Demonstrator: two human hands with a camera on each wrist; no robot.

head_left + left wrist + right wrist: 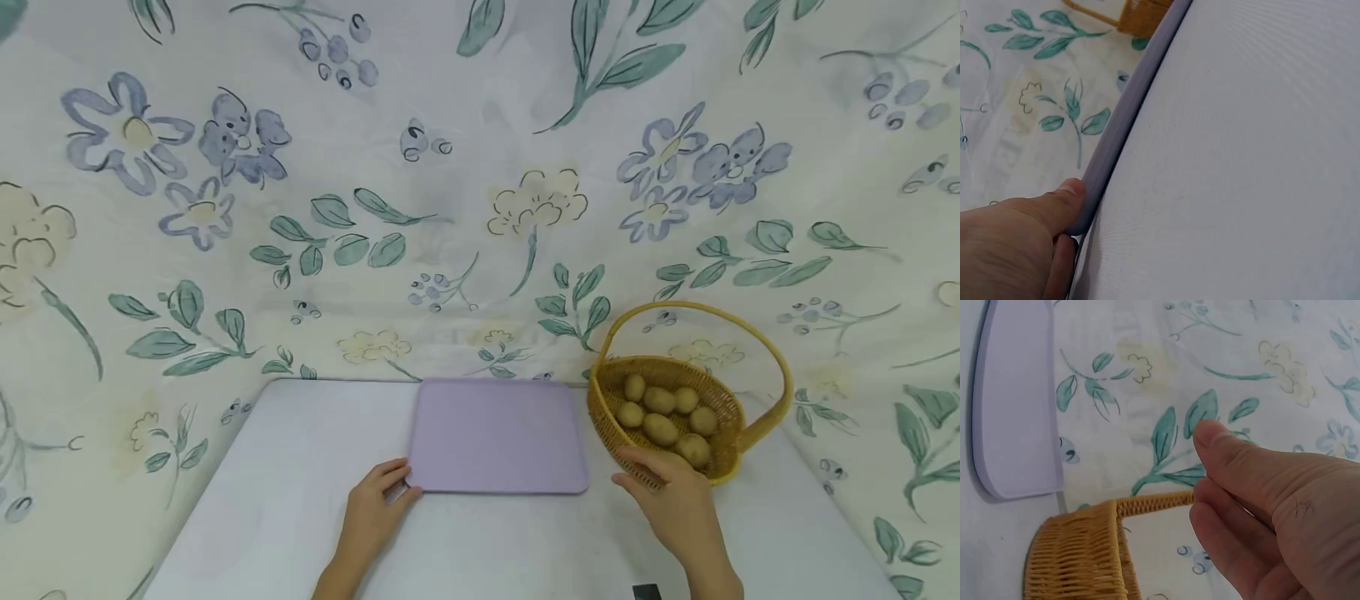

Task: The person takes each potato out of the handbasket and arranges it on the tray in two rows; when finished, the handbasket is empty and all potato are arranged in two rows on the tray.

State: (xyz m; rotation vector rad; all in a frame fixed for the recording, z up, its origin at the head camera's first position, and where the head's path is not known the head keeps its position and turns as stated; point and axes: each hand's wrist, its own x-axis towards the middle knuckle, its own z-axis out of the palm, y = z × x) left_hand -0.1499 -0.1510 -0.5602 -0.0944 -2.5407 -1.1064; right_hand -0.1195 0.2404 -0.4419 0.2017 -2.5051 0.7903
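A lilac rectangular tray point(498, 437) lies flat on the white table. At its near left corner, my left hand point(375, 508) grips the edge, thumb on the front side and fingers along the left side. The left wrist view shows the thumb point(1072, 187) against the tray's rim point(1119, 122). To the right stands a yellow wicker basket point(600, 408) with a tall handle, holding several potatoes point(660, 429). My right hand point(675, 504) is by the basket's near side, fingers loosely bent and nothing between them. Whether it touches the basket, I cannot tell.
The white table point(315, 433) meets a floral-patterned cloth point(450, 167) at its back edge. The basket's arched handle point(697, 308) rises high on the right. A small black object point(647, 592) shows at the bottom edge by the right forearm.
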